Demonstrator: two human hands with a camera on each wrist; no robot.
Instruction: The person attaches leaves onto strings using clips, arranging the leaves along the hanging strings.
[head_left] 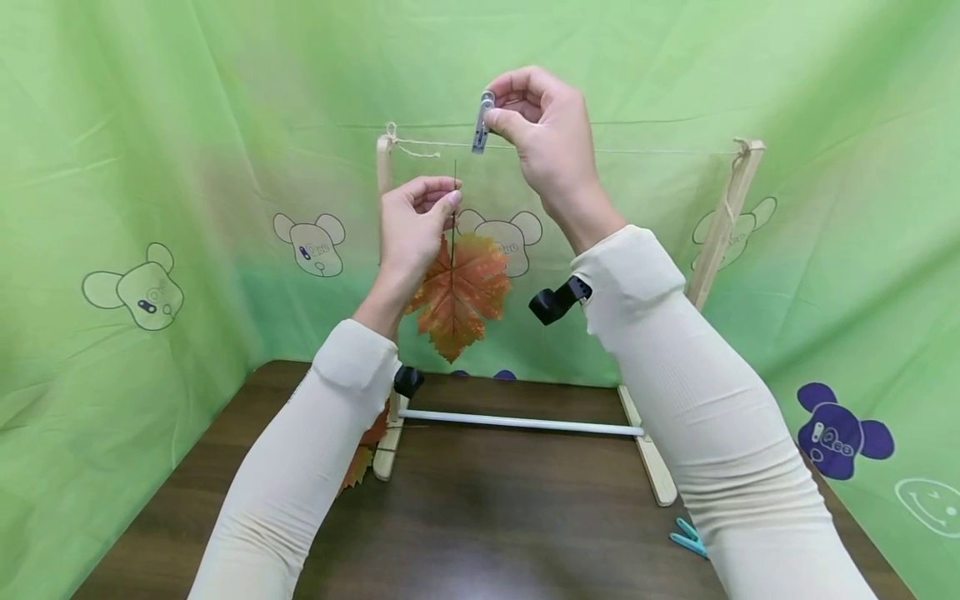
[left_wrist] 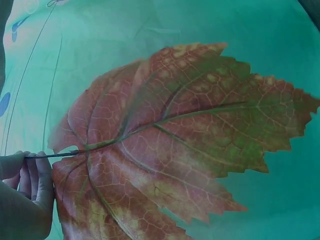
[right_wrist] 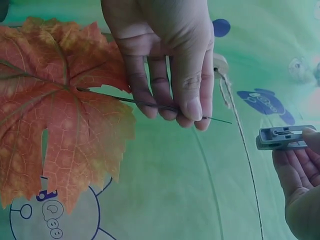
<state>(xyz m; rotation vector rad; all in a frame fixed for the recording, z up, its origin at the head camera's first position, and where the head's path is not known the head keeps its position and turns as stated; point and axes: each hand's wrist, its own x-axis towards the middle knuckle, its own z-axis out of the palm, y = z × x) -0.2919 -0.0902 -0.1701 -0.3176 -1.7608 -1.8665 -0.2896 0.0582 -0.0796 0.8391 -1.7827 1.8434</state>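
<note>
An orange-red artificial maple leaf [head_left: 457, 292] hangs tip down by its thin dark stem, which my left hand [head_left: 416, 225] pinches between thumb and fingers. The stem's end sticks up past the fingertips, just below the string [head_left: 637, 151]. In the left wrist view the leaf [left_wrist: 165, 125] fills most of the picture. Higher up, my right hand [head_left: 551, 137] pinches a grey clothespin [head_left: 482, 123] by its upper end, its lower tip overlapping the string in the head view. In the right wrist view the clothespin [right_wrist: 282, 137] is beside the string, apart from the stem.
Two wooden posts [head_left: 723, 225] hold the string, joined low down by a white rod [head_left: 517, 422]. More leaves [head_left: 360, 467] lie at the left post's foot. A blue clothespin [head_left: 688, 538] lies on the brown table [head_left: 480, 508] near my right sleeve. Green printed cloth surrounds the table.
</note>
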